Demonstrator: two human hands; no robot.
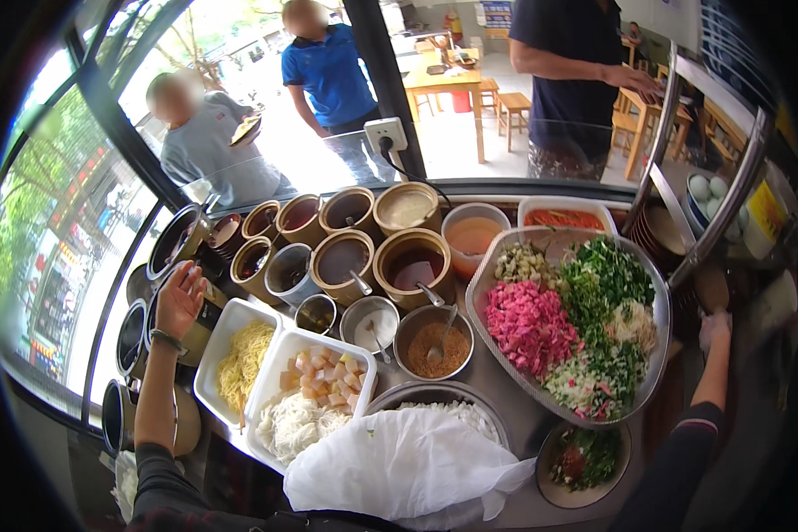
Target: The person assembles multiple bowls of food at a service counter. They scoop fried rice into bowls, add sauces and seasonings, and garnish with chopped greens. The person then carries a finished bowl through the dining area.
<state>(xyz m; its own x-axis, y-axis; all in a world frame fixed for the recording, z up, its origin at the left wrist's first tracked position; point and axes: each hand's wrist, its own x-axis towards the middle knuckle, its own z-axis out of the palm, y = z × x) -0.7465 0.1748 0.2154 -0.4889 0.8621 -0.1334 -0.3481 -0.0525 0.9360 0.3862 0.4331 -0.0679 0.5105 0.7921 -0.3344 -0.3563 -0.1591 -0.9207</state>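
My left hand (181,302) is raised at the left beside dark-mouthed metal pots (132,338). Its palm is turned up, with loosely curled fingers and nothing visible in it. At the far right, my right hand (715,329) seems to wear a clear plastic glove and touches a brown bowl (713,291) by a stack. Its fingers are partly hidden, so its grip is unclear. Nearer me sits a bowl (548,452) holding chopped greens and reddish seasoning. Beyond it, a large basin (665,332) carries pink diced pickles, chopped greens and other toppings.
White trays (203,392) hold yellow noodles, pale cubes and white noodles. White cloth (399,465) partly covers a metal basin (502,422). Brown sauce jars (412,266) with spoons line the window. A metal frame (655,126) rises at right. People (336,73) stand beyond the glass.
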